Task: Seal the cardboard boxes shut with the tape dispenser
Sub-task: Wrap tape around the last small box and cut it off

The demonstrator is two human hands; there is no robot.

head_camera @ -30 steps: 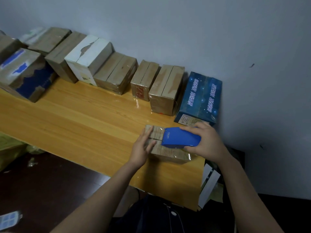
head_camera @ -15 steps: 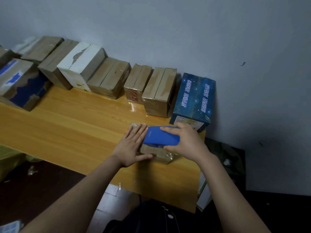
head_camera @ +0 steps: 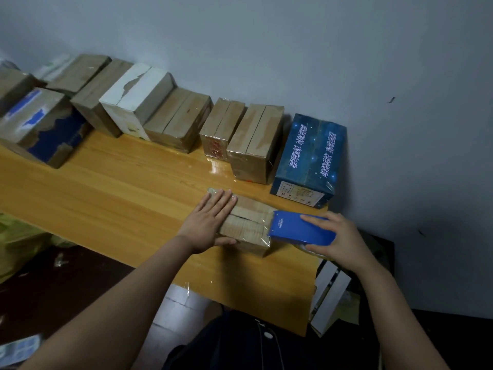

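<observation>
Tape dispenser [head_camera: 301,229] has slid to the box [head_camera: 248,222]'s right end.

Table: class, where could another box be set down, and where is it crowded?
The bare table is free between the row of boxes at the wall and its near edge, left of the left hand. Crowded: the right end, around the small box, tape dispenser and right hand.

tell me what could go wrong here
The small cardboard box lies near the right end of the wooden table, pinned only by the flat left hand; a pull could drag it off. The blue tape dispenser in the right hand is past the box's end, so tape may wrinkle there.
</observation>
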